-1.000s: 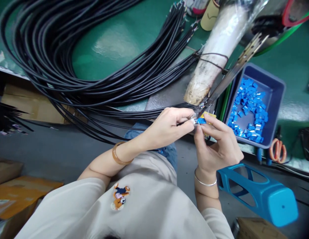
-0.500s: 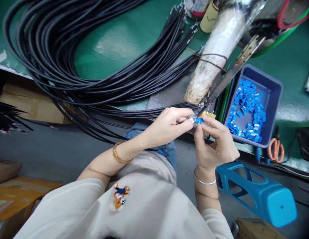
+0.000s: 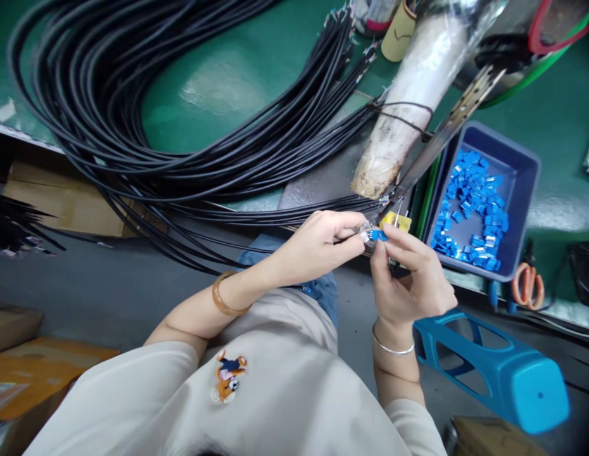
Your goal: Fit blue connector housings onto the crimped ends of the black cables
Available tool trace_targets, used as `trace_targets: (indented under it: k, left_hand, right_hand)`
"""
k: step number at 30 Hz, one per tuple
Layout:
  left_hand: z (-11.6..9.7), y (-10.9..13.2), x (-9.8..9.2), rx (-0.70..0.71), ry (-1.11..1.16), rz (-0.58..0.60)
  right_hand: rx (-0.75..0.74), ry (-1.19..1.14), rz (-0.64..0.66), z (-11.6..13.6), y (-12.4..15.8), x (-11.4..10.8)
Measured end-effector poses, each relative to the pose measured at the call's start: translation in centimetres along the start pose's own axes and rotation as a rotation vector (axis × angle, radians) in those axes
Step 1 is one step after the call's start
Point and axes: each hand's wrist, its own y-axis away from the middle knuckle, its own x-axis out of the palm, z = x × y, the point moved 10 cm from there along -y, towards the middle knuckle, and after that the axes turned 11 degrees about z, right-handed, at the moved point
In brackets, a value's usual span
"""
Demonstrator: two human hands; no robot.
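My left hand (image 3: 325, 246) pinches the stripped end of a black cable, where thin wires and a pale, shiny bit (image 3: 364, 234) show at the fingertips. My right hand (image 3: 413, 273) holds a small blue connector (image 3: 377, 235) between thumb and forefinger. The connector meets the wire ends; how far they go in is too small to tell. Just behind the fingers sits a yellow block (image 3: 396, 221) with a thin metal pin. To the right, a dark blue bin (image 3: 517, 183) holds many similar blue connectors (image 3: 472, 190).
A big bundle of black cables (image 3: 204, 161) curves across the green table (image 3: 218, 82). A plastic-wrapped tube (image 3: 403, 120) and a slotted metal bar (image 3: 451, 123) slant above my hands. Orange-handled scissors (image 3: 527, 286) lie by the bin. Below the table edge is a blue stool (image 3: 494, 367).
Both hands have shifted slightly, and the connector has tilted and dropped a little. More of the yellow block shows behind the fingers. Both pinches stay closed.
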Motion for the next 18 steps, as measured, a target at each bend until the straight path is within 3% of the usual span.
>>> trace_targets:
  k: [3,5,9,14,16,18]
  left_hand:
    - [-0.7,0.8,-0.3,0.050,-0.118,-0.092]
    - [-2.0,1.6,-0.1,0.167,-0.269,-0.142]
    - [-4.0,3.4,1.1,0.417,-0.555,-0.191]
    - [-4.6,4.8,0.2,0.530,-0.565,-0.334]
    - [-3.9,4.2,-0.4,0.457,-0.401,-0.272]
    - [-2.2,2.8,-0.4,0.299,-0.128,-0.120]
  right_hand:
    - [0.176,-0.121,-0.025,-1.7,0.3,-0.7]
    - [0.344,-0.210,-0.007,-3.3,0.6,-0.7]
    - [0.534,-0.449,0.228,-4.5,0.9,1.4]
    - [0.504,-0.645,0.310,-4.3,0.2,2.3]
    - [0.419,-0.660,0.311,-3.9,0.0,2.3]
    - [0.303,-0.584,0.249,-3.2,-0.2,1.5]
